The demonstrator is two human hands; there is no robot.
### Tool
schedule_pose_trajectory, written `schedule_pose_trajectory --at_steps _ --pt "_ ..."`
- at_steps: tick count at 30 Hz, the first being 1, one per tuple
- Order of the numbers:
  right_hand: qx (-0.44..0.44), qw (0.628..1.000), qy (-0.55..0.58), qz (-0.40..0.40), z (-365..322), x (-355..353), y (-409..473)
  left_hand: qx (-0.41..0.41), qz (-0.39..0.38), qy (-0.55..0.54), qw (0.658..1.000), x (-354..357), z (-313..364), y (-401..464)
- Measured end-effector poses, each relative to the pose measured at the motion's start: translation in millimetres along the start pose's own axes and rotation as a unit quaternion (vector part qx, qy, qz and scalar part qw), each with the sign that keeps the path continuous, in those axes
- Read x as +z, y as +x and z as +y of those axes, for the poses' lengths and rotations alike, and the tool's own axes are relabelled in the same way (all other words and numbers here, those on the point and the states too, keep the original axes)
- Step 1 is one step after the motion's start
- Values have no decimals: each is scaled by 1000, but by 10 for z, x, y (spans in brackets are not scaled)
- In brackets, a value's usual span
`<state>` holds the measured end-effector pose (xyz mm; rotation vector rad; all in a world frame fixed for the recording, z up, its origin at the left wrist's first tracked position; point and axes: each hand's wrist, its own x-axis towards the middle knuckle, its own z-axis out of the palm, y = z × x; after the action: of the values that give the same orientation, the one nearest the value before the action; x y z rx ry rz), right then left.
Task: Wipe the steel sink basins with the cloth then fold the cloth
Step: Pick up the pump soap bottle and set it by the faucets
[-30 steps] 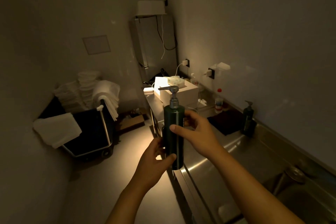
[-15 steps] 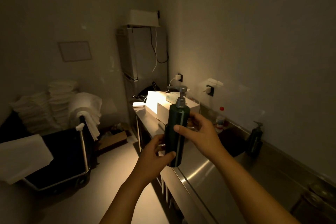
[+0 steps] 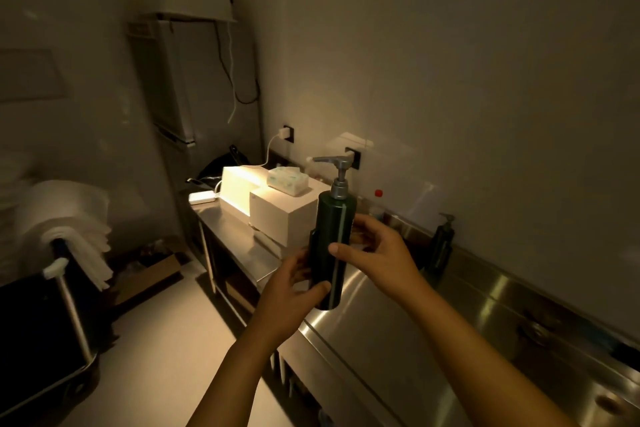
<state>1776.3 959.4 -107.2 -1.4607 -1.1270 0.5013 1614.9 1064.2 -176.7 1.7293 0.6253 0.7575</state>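
Head view, dim light. Left hand (image 3: 292, 298) curls round the lower body of a dark green pump bottle (image 3: 332, 246), thumb across the front. Right hand (image 3: 379, 253) grips mid-body (fingers wrapped behind). Bottle upright, frame centre, above the steel counter (image 3: 398, 333). Second pump bottle (image 3: 441, 246) by the wall, centre right. White boxes (image 3: 277, 215) behind. Sink basin, cloth: cannot tell.

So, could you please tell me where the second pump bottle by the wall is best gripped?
Grip the dark pump bottle around its cylindrical body, coming from the counter's open front side: it stands upright against the wall, and its narrow pump head offers little hold.
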Motion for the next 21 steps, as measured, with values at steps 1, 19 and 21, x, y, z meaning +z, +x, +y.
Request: schedule_pose_trajectory --at_steps 1,19,21 --pt "3 1000 -3 12 43 -78 16 1 -10 -3 1000 89 3 79" --pt "31 982 -52 181 662 -1984 243 69 -193 -9 979 1947 199 1412" --pt "41 978 -62 196 705 -2180 188 60 -213 -24 975 2162 198 1481"
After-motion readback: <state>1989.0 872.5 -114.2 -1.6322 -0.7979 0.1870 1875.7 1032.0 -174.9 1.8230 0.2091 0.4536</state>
